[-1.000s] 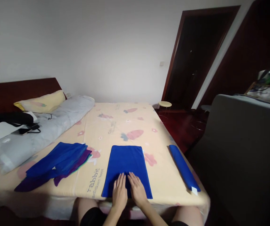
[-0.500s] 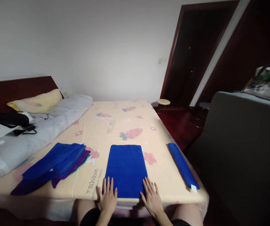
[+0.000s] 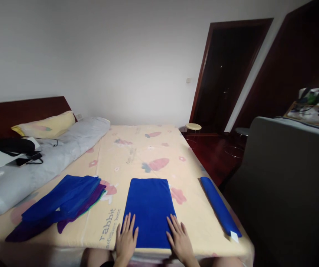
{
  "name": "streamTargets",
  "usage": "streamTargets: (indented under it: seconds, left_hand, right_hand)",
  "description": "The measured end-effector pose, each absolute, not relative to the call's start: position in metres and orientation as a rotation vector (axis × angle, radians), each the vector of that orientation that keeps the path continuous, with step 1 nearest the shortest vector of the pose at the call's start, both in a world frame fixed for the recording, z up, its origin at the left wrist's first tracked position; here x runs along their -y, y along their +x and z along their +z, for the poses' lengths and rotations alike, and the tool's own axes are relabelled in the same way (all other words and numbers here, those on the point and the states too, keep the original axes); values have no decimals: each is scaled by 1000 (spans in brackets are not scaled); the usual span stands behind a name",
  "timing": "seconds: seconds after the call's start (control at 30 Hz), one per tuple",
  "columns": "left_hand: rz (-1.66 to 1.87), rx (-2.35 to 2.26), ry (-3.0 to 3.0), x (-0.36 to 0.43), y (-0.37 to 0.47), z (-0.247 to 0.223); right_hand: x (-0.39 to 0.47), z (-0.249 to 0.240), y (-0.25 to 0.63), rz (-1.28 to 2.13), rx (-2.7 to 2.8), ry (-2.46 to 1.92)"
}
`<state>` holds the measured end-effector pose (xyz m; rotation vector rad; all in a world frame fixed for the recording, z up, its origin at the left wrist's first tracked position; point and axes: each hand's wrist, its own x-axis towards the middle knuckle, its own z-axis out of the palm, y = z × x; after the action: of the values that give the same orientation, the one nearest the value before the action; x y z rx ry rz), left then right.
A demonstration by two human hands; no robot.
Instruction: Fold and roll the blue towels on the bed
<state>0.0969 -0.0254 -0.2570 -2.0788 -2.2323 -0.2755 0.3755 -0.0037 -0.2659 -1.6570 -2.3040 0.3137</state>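
Note:
A blue cloth (image 3: 150, 207) lies flat on the bed in front of me, near its front edge. My left hand (image 3: 127, 237) rests with fingers spread on the cloth's lower left edge. On the lower right edge lies my right hand (image 3: 180, 237), its fingers also apart. To the right is a rolled blue cloth (image 3: 219, 205) with a white tag at its near end. Several loose cloths, blue and purple, form a pile (image 3: 64, 196) on the left.
The bed (image 3: 114, 155) has a patterned cream sheet. A grey quilt (image 3: 64, 152), a yellow pillow (image 3: 46, 126) and a black bag (image 3: 11, 145) are at the left. Stools stand beyond the right edge, and a dark grey panel (image 3: 284, 178) rises at the right.
The view has tilted up slightly, so the bed and cloths appear lower. Both hands remain on the flat cloth, fingers spread.

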Motion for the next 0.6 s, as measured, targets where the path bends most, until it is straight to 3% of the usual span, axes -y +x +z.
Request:
streamTargets:
  seconds: [0.23, 0.37, 0.5, 0.6]
  left_hand:
    - [-75, 2329, -1877, 23, 99, -239]
    - [-126, 2270, -2157, -9, 143, -223]
    - [-155, 2205, -2492, -27, 148, -229]
    - [-236, 2228, -2403, -25, 117, -240]
  right_hand:
    - [-13, -243, 368, 322, 2258, -1886]
    - [-35, -225, 317, 435, 2342, -1649]
    - [-44, -237, 305, 511, 2441, -1445]
    - [-47, -254, 338, 408, 2339, -1581]
